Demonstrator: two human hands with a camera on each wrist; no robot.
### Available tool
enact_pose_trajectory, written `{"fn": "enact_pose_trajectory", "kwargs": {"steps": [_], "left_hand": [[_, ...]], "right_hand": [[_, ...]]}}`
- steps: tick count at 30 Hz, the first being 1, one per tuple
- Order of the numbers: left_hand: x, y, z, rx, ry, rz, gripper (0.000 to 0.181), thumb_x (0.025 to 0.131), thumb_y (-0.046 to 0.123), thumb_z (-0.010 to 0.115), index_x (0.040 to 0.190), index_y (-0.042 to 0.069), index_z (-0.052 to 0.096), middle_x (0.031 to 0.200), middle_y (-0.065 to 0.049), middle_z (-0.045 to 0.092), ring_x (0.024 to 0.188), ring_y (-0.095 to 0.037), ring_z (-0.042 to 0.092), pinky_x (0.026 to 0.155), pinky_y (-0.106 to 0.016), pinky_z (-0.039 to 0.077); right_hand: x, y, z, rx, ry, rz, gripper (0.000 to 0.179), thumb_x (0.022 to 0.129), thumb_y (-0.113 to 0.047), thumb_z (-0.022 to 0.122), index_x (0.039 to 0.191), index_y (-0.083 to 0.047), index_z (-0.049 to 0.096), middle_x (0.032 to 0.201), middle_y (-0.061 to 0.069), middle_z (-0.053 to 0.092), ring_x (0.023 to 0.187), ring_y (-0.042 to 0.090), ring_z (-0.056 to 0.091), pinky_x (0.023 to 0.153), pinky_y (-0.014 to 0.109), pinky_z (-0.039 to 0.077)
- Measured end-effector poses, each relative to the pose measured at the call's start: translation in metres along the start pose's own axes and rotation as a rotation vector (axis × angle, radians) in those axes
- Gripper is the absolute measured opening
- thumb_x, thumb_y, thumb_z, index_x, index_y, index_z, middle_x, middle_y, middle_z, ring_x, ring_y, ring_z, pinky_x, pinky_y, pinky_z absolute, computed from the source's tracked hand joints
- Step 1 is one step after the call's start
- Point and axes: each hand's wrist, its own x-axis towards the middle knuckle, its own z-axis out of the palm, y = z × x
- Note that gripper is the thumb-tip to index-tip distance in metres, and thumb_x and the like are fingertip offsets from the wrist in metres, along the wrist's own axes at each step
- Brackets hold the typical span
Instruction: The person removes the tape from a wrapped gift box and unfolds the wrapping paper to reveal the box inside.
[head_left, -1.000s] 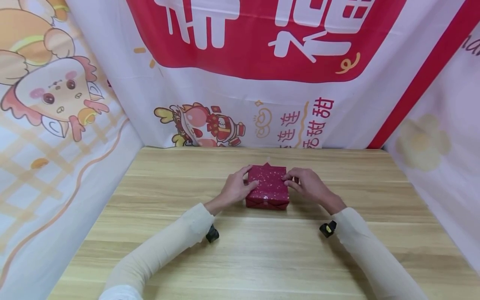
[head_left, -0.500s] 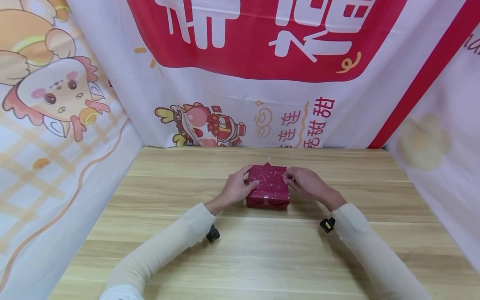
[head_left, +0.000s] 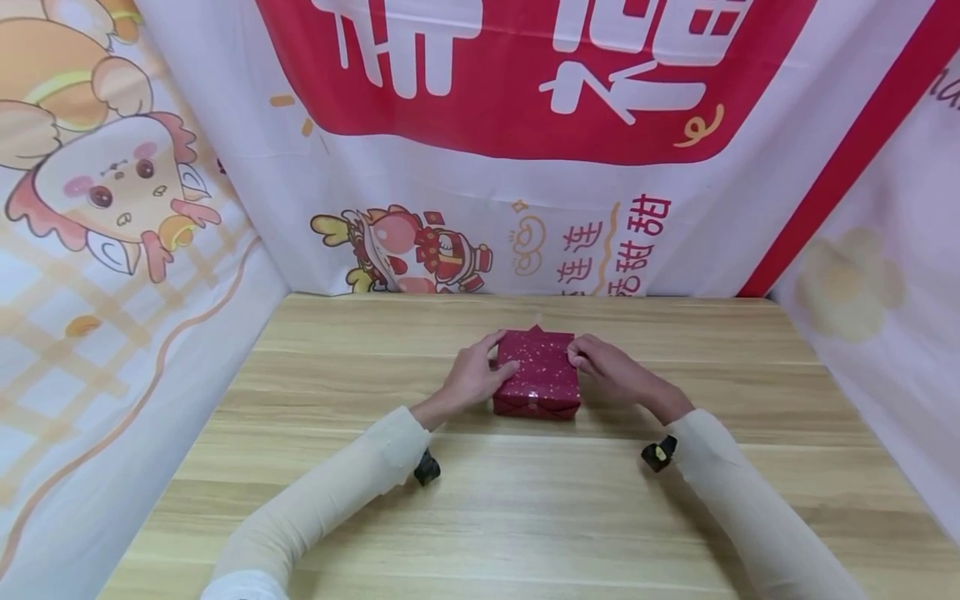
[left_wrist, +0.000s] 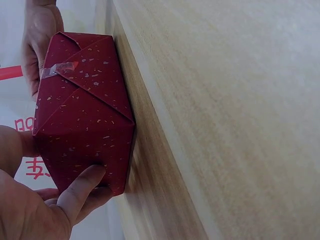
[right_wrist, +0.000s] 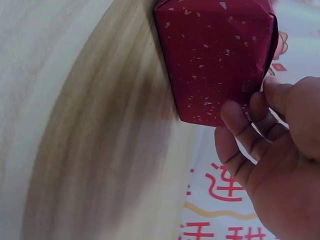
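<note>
A gift box (head_left: pixel 538 362) wrapped in dark red speckled paper stands on the wooden table (head_left: pixel 480 500). My left hand (head_left: pixel 474 373) grips its left side, thumb over the top edge. In the left wrist view, the folded end flaps are held by clear tape (left_wrist: pixel 59 69), and fingers (left_wrist: pixel 82 192) lie against the near side. My right hand (head_left: pixel 611 367) is at the right edge of the box, fingers curled. In the right wrist view, thumb and fingertips meet at the box's edge beside a small shiny patch (right_wrist: pixel 248 86).
Behind the table hangs a white cloth (head_left: pixel 465 187) with red print. Another printed cloth (head_left: pixel 112 333) covers the left side, and a pale one (head_left: pixel 885 333) the right. A pointed paper flap (head_left: pixel 537 328) sticks up at the box's far edge.
My right hand's fingers have drawn closer together and curled more at the box's right edge. My left hand and the box have stayed in place.
</note>
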Motion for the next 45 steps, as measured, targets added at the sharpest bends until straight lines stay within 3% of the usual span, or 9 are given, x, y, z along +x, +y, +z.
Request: {"fn": "enact_pose_trajectory", "kwargs": {"steps": [5, 13, 17, 23, 27, 31, 38, 45], "left_hand": [[0.000, 0.000, 0.000, -0.001, -0.002, 0.000, 0.064, 0.097, 0.032, 0.062, 0.153, 0.015, 0.034, 0.147, -0.015, 0.051, 0.129, -0.033, 0.055, 0.109, -0.046, 0.045], [0.000, 0.000, 0.000, -0.010, -0.005, -0.002, 0.065, 0.097, 0.032, 0.062, 0.153, 0.015, 0.034, 0.147, -0.015, 0.051, 0.131, -0.032, 0.054, 0.110, -0.046, 0.044], [-0.001, 0.000, -0.001, -0.004, 0.001, 0.003, 0.065, 0.097, 0.032, 0.062, 0.153, 0.015, 0.035, 0.146, -0.016, 0.052, 0.130, -0.032, 0.055, 0.110, -0.046, 0.044], [-0.001, -0.001, -0.002, 0.012, 0.010, 0.009, 0.064, 0.097, 0.032, 0.062, 0.153, 0.015, 0.035, 0.145, -0.015, 0.052, 0.130, -0.032, 0.054, 0.111, -0.045, 0.043], [0.000, -0.001, -0.002, 0.021, 0.011, 0.007, 0.064, 0.097, 0.032, 0.062, 0.153, 0.015, 0.035, 0.145, -0.015, 0.052, 0.129, -0.031, 0.055, 0.111, -0.045, 0.043], [0.000, 0.000, -0.002, 0.022, 0.009, 0.001, 0.065, 0.097, 0.033, 0.062, 0.153, 0.015, 0.035, 0.146, -0.015, 0.052, 0.131, -0.031, 0.054, 0.112, -0.046, 0.042], [0.000, -0.001, -0.001, 0.021, 0.007, 0.009, 0.064, 0.097, 0.033, 0.061, 0.153, 0.015, 0.035, 0.146, -0.015, 0.052, 0.131, -0.031, 0.054, 0.111, -0.046, 0.043], [0.001, -0.002, 0.000, 0.029, 0.010, 0.016, 0.064, 0.097, 0.034, 0.062, 0.153, 0.016, 0.035, 0.146, -0.015, 0.051, 0.133, -0.032, 0.052, 0.111, -0.046, 0.042]], "right_hand": [[-0.002, 0.007, 0.002, 0.116, 0.015, -0.028, 0.014, 0.104, -0.011, 0.043, 0.091, -0.008, 0.048, 0.088, 0.005, 0.049, 0.086, 0.018, 0.047, 0.073, 0.027, 0.043], [-0.007, 0.015, 0.003, 0.363, -0.068, 0.141, 0.021, 0.107, -0.027, 0.036, 0.105, -0.010, 0.049, 0.102, 0.011, 0.052, 0.098, 0.029, 0.052, 0.081, 0.038, 0.050], [-0.009, 0.019, 0.003, 0.468, -0.037, 0.143, 0.019, 0.106, -0.022, 0.042, 0.113, -0.007, 0.049, 0.108, 0.013, 0.054, 0.105, 0.032, 0.054, 0.085, 0.042, 0.052], [-0.008, 0.018, 0.000, 0.428, -0.011, 0.125, 0.024, 0.101, -0.018, 0.054, 0.124, -0.011, 0.058, 0.105, 0.010, 0.060, 0.101, 0.026, 0.057, 0.088, 0.033, 0.050], [-0.004, 0.013, -0.001, 0.352, 0.001, 0.164, 0.015, 0.100, -0.019, 0.057, 0.111, -0.014, 0.067, 0.103, 0.005, 0.065, 0.098, 0.021, 0.060, 0.087, 0.032, 0.051], [-0.001, 0.012, 0.000, 0.332, 0.006, 0.183, 0.013, 0.101, -0.017, 0.054, 0.104, -0.011, 0.065, 0.101, 0.006, 0.065, 0.096, 0.021, 0.059, 0.084, 0.032, 0.051], [-0.005, 0.017, 0.003, 0.451, -0.039, 0.167, 0.017, 0.104, -0.023, 0.046, 0.105, -0.010, 0.057, 0.100, 0.008, 0.058, 0.100, 0.032, 0.056, 0.083, 0.040, 0.052], [-0.012, 0.031, 0.005, 0.631, -0.098, 0.145, 0.023, 0.105, -0.027, 0.044, 0.109, -0.006, 0.053, 0.106, 0.013, 0.059, 0.102, 0.030, 0.060, 0.087, 0.047, 0.054]]}}
